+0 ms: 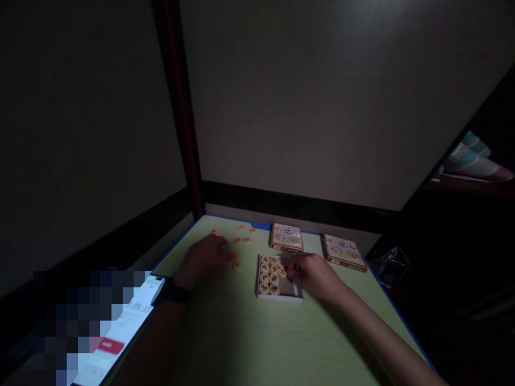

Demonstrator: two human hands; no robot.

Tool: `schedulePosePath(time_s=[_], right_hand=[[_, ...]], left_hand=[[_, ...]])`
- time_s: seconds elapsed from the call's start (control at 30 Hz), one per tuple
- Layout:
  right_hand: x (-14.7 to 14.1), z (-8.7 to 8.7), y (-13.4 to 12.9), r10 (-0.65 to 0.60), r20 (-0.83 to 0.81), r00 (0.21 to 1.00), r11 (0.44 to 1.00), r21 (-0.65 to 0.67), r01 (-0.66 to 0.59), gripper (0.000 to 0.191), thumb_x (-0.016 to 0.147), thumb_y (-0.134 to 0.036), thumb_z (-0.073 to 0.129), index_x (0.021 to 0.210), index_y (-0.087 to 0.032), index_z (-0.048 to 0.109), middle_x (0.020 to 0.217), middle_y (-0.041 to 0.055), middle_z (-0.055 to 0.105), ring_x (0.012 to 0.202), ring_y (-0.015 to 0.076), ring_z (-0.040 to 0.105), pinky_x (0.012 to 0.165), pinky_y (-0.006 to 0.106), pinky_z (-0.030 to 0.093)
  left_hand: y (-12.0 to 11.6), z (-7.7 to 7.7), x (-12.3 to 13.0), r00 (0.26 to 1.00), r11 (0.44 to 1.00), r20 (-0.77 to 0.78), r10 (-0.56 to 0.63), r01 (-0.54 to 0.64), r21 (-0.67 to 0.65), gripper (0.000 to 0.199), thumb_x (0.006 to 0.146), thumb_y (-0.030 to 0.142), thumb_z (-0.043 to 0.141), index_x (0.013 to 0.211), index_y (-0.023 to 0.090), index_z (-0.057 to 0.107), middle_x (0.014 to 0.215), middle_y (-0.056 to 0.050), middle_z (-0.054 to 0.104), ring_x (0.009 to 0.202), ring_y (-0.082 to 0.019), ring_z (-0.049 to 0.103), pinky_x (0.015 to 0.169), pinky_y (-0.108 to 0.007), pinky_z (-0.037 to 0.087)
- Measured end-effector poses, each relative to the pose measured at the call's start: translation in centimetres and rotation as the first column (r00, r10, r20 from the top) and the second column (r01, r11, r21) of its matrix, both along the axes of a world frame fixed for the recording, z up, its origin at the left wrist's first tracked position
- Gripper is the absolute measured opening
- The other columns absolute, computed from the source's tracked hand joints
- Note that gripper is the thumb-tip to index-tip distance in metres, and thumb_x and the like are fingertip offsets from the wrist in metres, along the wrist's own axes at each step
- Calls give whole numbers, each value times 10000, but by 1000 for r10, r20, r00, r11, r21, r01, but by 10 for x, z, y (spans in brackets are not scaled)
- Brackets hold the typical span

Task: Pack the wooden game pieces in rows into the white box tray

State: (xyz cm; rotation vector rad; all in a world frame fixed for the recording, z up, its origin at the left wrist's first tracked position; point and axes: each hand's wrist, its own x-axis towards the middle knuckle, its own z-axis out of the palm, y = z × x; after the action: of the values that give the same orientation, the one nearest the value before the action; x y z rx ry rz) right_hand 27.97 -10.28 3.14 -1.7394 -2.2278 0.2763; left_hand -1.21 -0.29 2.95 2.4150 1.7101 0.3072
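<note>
An open shallow box (258,292) on the table holds round wooden Chinese chess pieces in rows, mostly with dark characters. My right hand (308,271) is over the box's right side, fingers pinched together at the edge of a Chinese chess piece with a red character (282,272). The fingertips partly cover that spot. To the left, my left hand (204,258) hovers low over the table with its fingers apart and slightly blurred. Close to its fingertips lies a loose red-marked piece (236,265). Several more loose red-marked pieces (237,240) are scattered beyond it.
Two printed boxes, one behind the open box (287,236) and another to its right (345,251), lie near the back of the pale green table (249,338). A lit phone (134,316) is at lower left. Walls (298,107) rise behind and at the left.
</note>
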Motion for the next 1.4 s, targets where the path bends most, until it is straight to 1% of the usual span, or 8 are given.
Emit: schedulePosePath(time_s=[0.07, 0.17, 0.4, 0.73, 0.9, 1.13, 1.23, 1.4], right_hand=[[2, 1, 0, -22, -33, 999, 1000, 6, 23, 186, 743, -65, 591, 774, -198, 718, 821, 41, 752, 781, 191, 680, 685, 243, 432], [6, 3, 1, -27, -76, 997, 999, 28, 29, 195, 762, -80, 583, 799, -200, 732, 807, 40, 754, 764, 191, 683, 672, 246, 431], [10, 4, 3, 7, -116, 993, 999, 41, -2, 182, 827, -150, 572, 790, -199, 743, 789, 51, 757, 724, 189, 683, 647, 251, 433], [3, 7, 10, 18, -126, 992, 995, 102, -5, 199, 833, -143, 536, 781, -191, 722, 782, 48, 750, 714, 180, 666, 662, 250, 440], [-35, 20, 62, 25, -17, 1000, 993, 116, -23, 232, 798, -84, 544, 870, -180, 743, 861, 57, 766, 791, 185, 683, 707, 240, 442], [-94, 25, 159, 114, 251, 961, 993, -46, -105, 326, 861, -157, 579, 1152, -164, 727, 1149, 106, 745, 1060, 223, 678, 840, 233, 462], [-108, 20, 178, 140, 286, 948, 989, -77, -123, 392, 858, -170, 603, 1240, -197, 690, 1254, 96, 705, 1143, 219, 647, 883, 229, 460], [-122, 12, 183, 173, 341, 924, 981, -138, -133, 294, 850, -129, 575, 1085, -179, 745, 1129, 126, 742, 1047, 229, 683, 821, 259, 478]], left_hand=[[1, -4, 0, 995, 993, 15, -98, 99, -64, 536, 698, 583, 718, 1073, 201, 720, 1116, -92, 706, 1015, -277, 656, 846, -333, 483], [-1, -9, 2, 989, 986, 39, -145, 147, -73, 551, 637, 523, 786, 1084, 207, 724, 1075, -78, 703, 1005, -279, 646, 866, -344, 477], [-6, -14, 16, 965, 966, 99, -245, 252, -65, 192, 738, 303, 750, 906, 211, 739, 986, -39, 687, 937, -208, 637, 804, -281, 450], [-1, -30, 22, 958, 962, 92, -270, 266, 55, 118, 833, 280, 695, 839, 176, 639, 941, -54, 668, 930, -213, 606, 845, -323, 446], [0, -33, 22, 957, 960, 106, -271, 261, 99, 62, 885, 234, 628, 873, 181, 598, 975, -63, 670, 953, -217, 593, 882, -343, 439], [-3, -22, 22, 966, 973, 127, -225, 216, 81, 141, 914, 152, 501, 983, 170, 623, 1034, -82, 693, 1008, -230, 605, 904, -343, 431], [-2, -20, 22, 964, 973, 146, -221, 209, 94, 198, 923, 160, 469, 1031, 175, 634, 1059, -89, 701, 1022, -232, 611, 902, -344, 432], [-3, -17, 26, 956, 970, 170, -237, 225, 86, 173, 915, 177, 481, 982, 181, 641, 1023, -87, 708, 968, -232, 633, 849, -333, 445]])
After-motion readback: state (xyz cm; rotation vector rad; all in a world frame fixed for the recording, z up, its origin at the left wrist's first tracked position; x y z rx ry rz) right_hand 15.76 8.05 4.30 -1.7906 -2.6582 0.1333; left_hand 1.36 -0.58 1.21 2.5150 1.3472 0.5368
